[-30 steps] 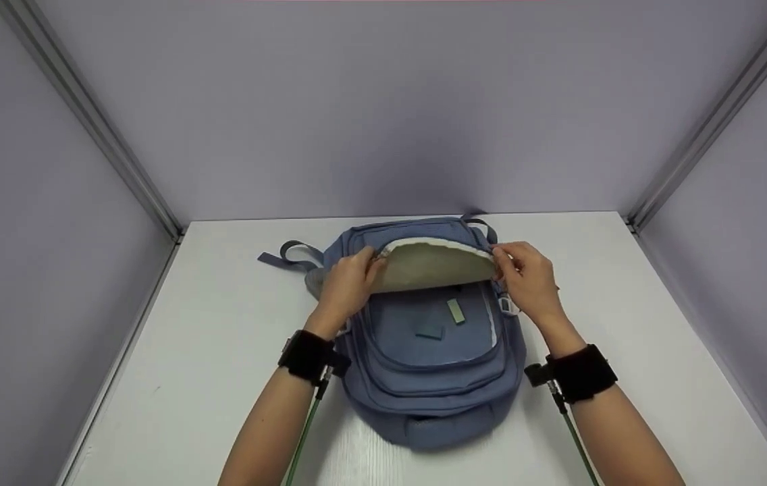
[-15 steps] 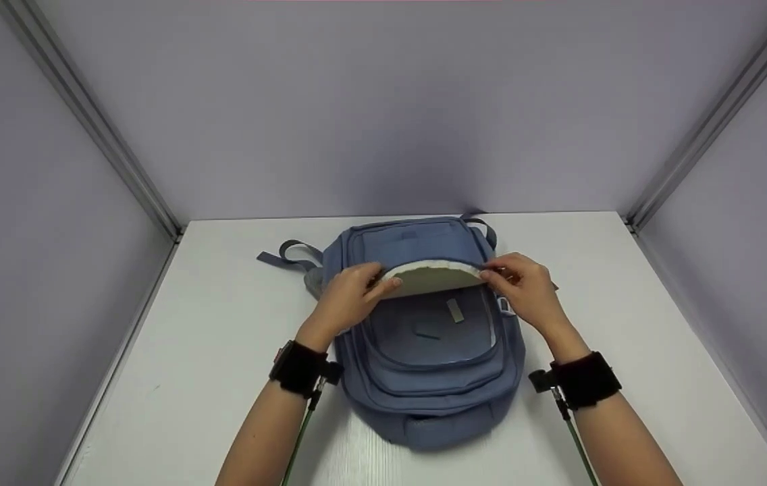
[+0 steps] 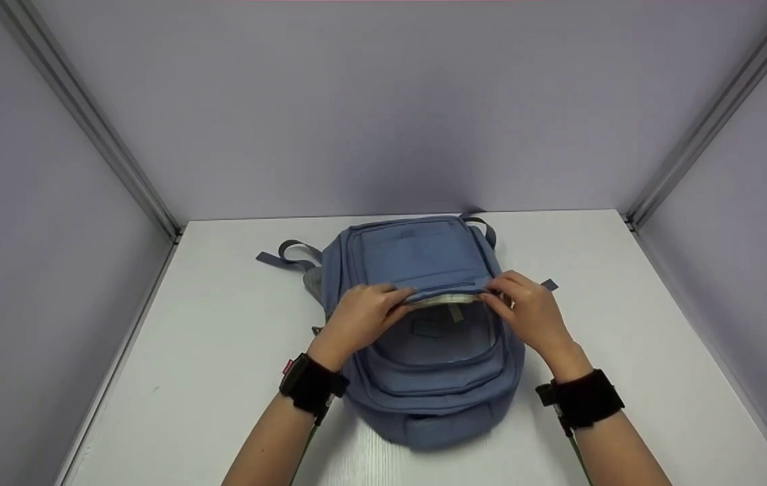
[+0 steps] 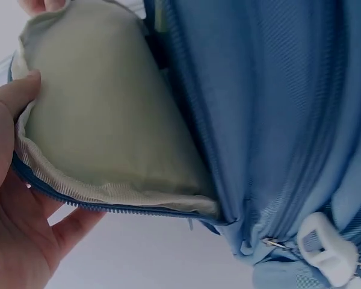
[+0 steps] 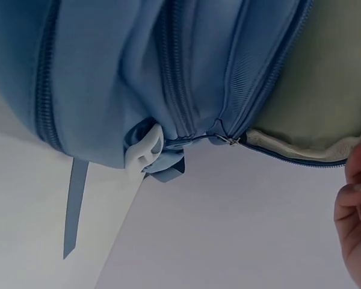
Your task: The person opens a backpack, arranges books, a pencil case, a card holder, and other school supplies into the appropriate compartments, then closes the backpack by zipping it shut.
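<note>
A blue backpack (image 3: 417, 385) lies on the table with its front pocket unzipped. The pocket's front flap (image 3: 420, 260) stands partly raised, its pale lining (image 4: 102, 102) turned toward me. My left hand (image 3: 360, 317) pinches the flap's zippered edge on the left, thumb on the lining side and fingers beneath, as the left wrist view shows. On the right side my right hand (image 3: 529, 310) pinches the same edge between thumb and fingers. Inside the pocket a small pale label (image 3: 456, 312) shows. White pulls (image 4: 328, 250) hang by the zipper ends in the wrist views.
The backpack rests on a white table (image 3: 221, 351). Grey panels stand behind (image 3: 383, 108) and on both sides. A loose dark strap (image 3: 289, 256) lies to the left of the bag, and another strap end (image 3: 549, 285) shows beyond my right hand.
Both hands have brought the flap's edge down toward me, over the pocket opening. Less of the pale lining shows from above, and more of the flap's blue outer side is visible.
</note>
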Tool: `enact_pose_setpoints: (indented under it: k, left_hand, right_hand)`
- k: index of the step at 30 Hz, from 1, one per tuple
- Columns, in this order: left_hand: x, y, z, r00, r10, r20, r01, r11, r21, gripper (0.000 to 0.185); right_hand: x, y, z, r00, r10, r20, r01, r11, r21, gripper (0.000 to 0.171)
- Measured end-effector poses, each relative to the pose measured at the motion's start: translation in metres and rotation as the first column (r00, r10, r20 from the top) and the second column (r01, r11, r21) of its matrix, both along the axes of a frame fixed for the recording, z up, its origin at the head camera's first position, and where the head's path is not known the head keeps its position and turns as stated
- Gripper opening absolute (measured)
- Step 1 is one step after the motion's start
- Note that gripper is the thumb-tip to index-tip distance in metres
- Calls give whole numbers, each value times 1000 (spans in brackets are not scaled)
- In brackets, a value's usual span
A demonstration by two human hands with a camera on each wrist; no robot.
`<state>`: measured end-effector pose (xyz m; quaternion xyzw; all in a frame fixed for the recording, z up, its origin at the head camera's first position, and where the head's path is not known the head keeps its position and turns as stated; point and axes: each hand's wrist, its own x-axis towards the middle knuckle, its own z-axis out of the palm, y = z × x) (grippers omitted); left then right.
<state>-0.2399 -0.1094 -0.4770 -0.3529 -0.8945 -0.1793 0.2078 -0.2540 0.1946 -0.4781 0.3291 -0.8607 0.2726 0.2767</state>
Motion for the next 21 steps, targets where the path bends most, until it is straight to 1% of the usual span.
enact_pose_setpoints:
  k: [4,7,10,12,15,17,19,21]
  left_hand:
    - [12,2,-12,996,-6,-84,4,1000,-29,31]
    - [22,5,-23,988,-4,-156,-7,997,-71,31]
    - [30,8,-33,972,-2,-233,-25,993,-114,29]
    - [34,10,-40,965,-6,-263,-30,991,-129,27]
    - [38,11,-49,962,-17,-273,-21,991,-134,25]
    - [40,12,-55,964,-24,-265,-13,991,-136,25]
    - [42,11,-59,967,-31,-254,-5,990,-141,26]
    - [44,11,-61,973,-38,-229,4,989,-145,28]
  right_hand:
    - [9,4,-8,998,37,-49,-34,998,53,20]
    - [15,6,-16,996,58,-73,-51,995,89,23]
    - [20,7,-26,995,73,-74,-65,992,109,26]
    - [23,8,-33,995,88,-46,-83,991,105,27]
    - [25,8,-42,994,105,41,-108,991,78,29]
    - [25,9,-46,983,125,133,-133,990,51,30]
    - [24,10,-47,958,152,242,-161,987,19,28]
    - [23,13,-45,915,186,359,-190,981,-25,25]
